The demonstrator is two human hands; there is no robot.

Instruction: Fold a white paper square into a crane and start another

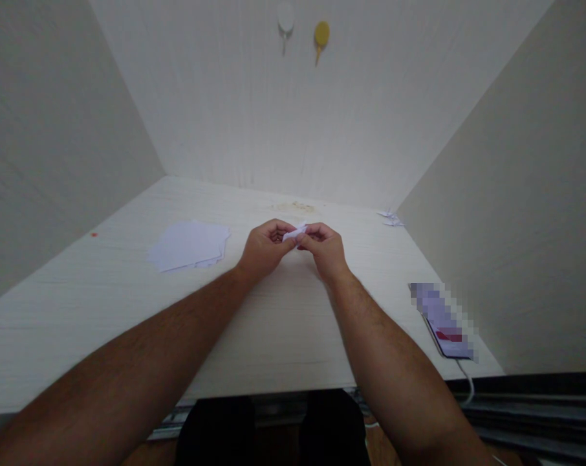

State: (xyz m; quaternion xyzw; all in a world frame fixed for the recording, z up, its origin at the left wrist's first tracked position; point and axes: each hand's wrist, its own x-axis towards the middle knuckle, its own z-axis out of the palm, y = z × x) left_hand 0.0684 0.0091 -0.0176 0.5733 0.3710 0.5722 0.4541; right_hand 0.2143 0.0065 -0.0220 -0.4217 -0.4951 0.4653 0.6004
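Note:
Both of my hands meet above the middle of the pale wooden desk [273, 323]. My left hand [264, 247] and my right hand [325, 249] are closed in a pinch on a small folded piece of white paper [295, 232], one hand at each end. The paper is held just above the desk surface. Most of it is hidden by my fingers.
A loose stack of white paper sheets [189, 246] lies on the desk to the left. Small folded paper figures [390, 218] sit in the far right corner. A phone [443, 320] with a white cable lies at the right edge. Two hooks [303, 29] hang on the back wall.

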